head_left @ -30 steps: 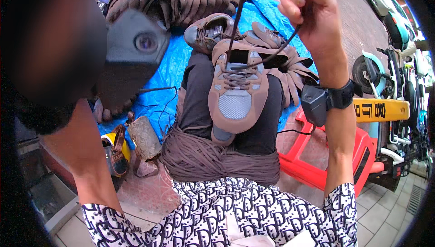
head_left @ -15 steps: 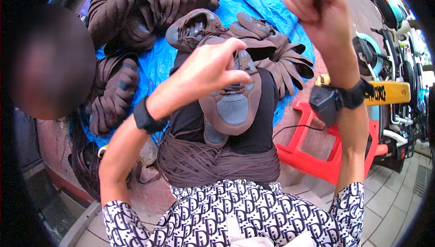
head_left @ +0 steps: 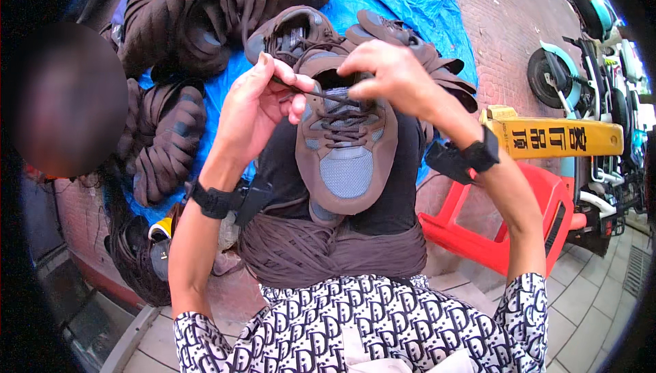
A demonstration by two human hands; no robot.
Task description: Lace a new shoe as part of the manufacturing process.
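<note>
Both hands have come down and together since a moment ago. Left hand [head_left: 256, 110] and right hand [head_left: 389, 75] each pinch closed on a dark shoelace [head_left: 316, 90] stretched between them, just above a brown sneaker [head_left: 345, 147] resting toe-down on the person's lap, over a blue tarp [head_left: 410, 4].

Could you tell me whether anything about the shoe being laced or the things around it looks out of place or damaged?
Nothing stands out. The brown shoe rests on the lap, toe toward the person, with no damage visible. The left hand and right hand pinch a dark lace over its eyelets. More brown shoes lie heaped on the blue tarp.
</note>
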